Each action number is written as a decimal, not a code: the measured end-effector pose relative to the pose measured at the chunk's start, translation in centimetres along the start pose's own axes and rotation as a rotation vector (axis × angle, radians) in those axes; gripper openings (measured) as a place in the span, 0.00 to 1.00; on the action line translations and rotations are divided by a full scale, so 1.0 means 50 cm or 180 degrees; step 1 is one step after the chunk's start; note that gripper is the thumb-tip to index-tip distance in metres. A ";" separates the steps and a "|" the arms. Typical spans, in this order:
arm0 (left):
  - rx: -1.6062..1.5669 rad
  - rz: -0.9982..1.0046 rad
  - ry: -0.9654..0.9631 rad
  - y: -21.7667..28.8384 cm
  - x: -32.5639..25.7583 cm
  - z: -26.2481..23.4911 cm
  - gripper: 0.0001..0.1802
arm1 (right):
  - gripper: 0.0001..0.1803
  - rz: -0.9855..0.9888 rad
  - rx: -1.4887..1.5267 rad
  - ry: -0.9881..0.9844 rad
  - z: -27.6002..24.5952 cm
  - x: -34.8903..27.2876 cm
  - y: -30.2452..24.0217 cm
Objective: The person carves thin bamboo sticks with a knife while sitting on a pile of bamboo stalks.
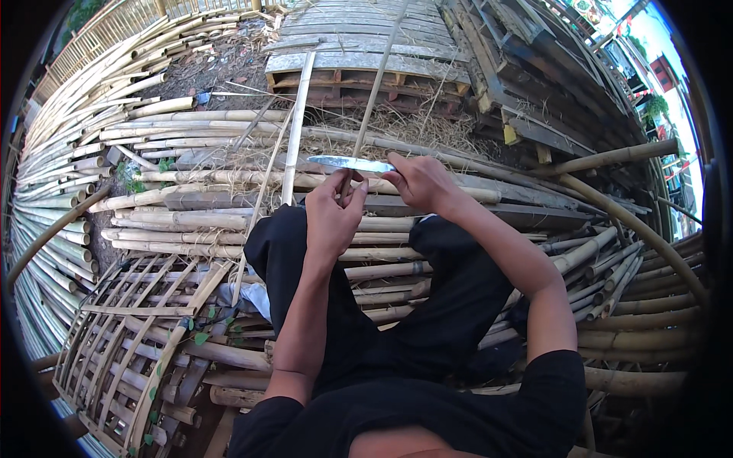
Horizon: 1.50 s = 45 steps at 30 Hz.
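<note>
In front of my knees, my left hand [336,208] is closed around the near end of a long thin bamboo strip [375,91], which runs away from me toward the wooden pallets. My right hand [416,180] grips a knife at its handle, mostly hidden by the fingers. Pointing left, the shiny knife blade [347,162] lies across the strip just beyond my left fingers. A wider pale bamboo slat [298,114] leans by my left knee, touched by neither hand.
Cut bamboo poles [221,220] lie beneath and around me. Stacked pallets [366,67] stand ahead, with a taller timber stack [534,84] at far right. A woven bamboo lattice [122,343] sits at lower left. Curved poles [641,221] jut in from the right.
</note>
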<state>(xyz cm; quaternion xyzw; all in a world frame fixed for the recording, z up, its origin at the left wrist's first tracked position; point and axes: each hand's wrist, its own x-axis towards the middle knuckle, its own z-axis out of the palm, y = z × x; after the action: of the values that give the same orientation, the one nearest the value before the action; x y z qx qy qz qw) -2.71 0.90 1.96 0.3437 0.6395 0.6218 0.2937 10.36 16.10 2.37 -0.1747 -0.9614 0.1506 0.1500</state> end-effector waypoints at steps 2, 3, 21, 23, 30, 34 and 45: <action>0.0268 -0.0110 -0.0118 -0.002 0.003 -0.005 0.08 | 0.21 -0.0043 -0.0112 -0.0048 -0.002 0.004 0.010; 0.0400 -0.0167 -0.0161 0.000 0.002 -0.008 0.08 | 0.20 -0.0079 -0.0166 -0.0080 -0.003 0.008 0.015; -0.0010 -0.0030 -0.0042 0.008 -0.011 0.001 0.12 | 0.20 0.0432 0.0663 -0.0254 -0.053 -0.009 -0.027; -0.0017 0.0235 0.0185 -0.014 -0.012 0.010 0.11 | 0.19 0.0488 0.0540 -0.0469 -0.059 -0.008 -0.052; 0.0348 0.0112 0.0130 -0.002 -0.019 0.013 0.11 | 0.18 0.0316 0.0088 -0.0521 -0.055 -0.007 -0.052; 0.0488 0.0168 0.0117 0.000 -0.012 0.012 0.11 | 0.16 0.0109 -0.0166 -0.0326 -0.039 0.002 -0.011; 0.0272 -0.0043 0.0139 -0.004 -0.009 -0.015 0.13 | 0.23 0.1732 0.0731 0.1168 -0.120 -0.060 0.194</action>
<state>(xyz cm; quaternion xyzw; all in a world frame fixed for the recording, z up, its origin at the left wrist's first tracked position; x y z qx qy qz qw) -3.04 0.09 1.79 0.3379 0.6740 0.5994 0.2689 17.91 25.06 3.80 -0.4308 -0.8134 0.2583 0.2934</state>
